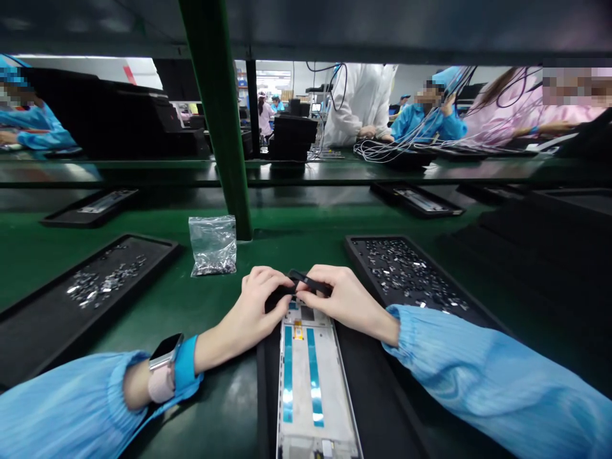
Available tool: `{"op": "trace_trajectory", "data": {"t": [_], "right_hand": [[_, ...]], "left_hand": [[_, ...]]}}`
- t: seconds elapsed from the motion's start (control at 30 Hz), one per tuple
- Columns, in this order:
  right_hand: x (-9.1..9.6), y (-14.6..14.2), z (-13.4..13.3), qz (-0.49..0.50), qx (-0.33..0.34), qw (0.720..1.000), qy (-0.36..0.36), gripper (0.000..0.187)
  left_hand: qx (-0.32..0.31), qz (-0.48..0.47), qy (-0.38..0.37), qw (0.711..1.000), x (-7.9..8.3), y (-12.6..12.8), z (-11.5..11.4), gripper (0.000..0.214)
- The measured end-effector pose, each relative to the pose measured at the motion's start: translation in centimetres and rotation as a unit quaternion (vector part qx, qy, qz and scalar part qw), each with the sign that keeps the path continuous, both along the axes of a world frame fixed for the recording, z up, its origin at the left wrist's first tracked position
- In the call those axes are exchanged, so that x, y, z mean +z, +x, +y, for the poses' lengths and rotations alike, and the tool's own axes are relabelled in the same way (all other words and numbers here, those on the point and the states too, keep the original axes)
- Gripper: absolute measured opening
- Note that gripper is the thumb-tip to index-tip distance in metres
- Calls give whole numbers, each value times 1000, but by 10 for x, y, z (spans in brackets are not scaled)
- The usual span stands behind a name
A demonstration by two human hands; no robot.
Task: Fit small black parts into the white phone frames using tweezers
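- Hands meet at the far end of the phone frame, which lies in a black tray.
- The left hand is curled tight, its fingertips pinching a black strip over that end of the frame.
- The right hand is closed on the same strip from the other side.
- A parts tray sits right of the frame.
- A plastic bag lies beyond the frame, to its left.

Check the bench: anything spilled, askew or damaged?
Nothing stands out. Phone frame lies straight in its tray; left hand and right hand pinch a black strip at its top; loose parts lie within left tray and right tray.
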State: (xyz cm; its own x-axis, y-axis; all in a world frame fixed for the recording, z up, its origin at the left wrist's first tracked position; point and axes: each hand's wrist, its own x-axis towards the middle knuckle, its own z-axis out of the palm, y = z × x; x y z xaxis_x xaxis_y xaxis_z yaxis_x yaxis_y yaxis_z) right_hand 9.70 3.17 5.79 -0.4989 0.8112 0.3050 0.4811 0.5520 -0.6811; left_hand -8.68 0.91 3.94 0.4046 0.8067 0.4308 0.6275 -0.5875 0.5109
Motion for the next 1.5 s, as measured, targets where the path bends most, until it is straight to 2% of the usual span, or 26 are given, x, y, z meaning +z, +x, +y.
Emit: {"op": "trace_trajectory", "data": {"t": [0.13, 0.37, 0.53, 1.07, 1.5], "right_hand": [[-4, 3, 3, -11, -20, 999, -49, 8], [-5, 4, 0, -16, 20, 994, -106, 8], [-2, 3, -3, -28, 34, 998, -41, 9], [-7, 1, -4, -25, 50, 997, 51, 14], [-8, 1, -4, -35, 63, 996, 52, 11]], "left_hand": [[-3, 32, -31, 999, -2, -1, 1, 18], [-13, 19, -20, 1000, -3, -1, 0, 9], [-17, 8, -18, 1000, -2, -1, -1, 10], [-12, -4, -25, 1000, -3, 0, -2, 9], [-11, -4, -24, 1000, -2, 2, -2, 11]]}}
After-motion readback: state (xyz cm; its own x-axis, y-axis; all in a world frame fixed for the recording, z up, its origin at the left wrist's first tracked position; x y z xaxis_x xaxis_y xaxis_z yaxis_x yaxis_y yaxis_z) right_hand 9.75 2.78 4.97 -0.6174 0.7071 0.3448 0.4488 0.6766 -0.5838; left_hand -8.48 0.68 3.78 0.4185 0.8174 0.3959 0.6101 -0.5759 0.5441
